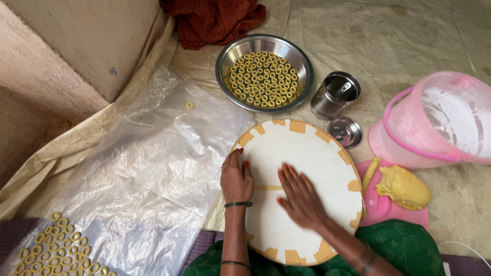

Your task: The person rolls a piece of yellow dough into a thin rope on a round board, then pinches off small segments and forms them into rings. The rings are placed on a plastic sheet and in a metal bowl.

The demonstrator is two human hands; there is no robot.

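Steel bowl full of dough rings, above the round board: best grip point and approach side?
Grip the steel bowl by its flared rim at the bare upper-left edge, coming from above. The rim is the only exposed lip; the dough rings fill the base, and the steel canister crowds its right side. Probably needs both hands to stay level.

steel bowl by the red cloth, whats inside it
The steel bowl holds many small yellow dough rings, packed close across the bottom. Whatever lies beneath the rings, and the bowl's base, is covered.
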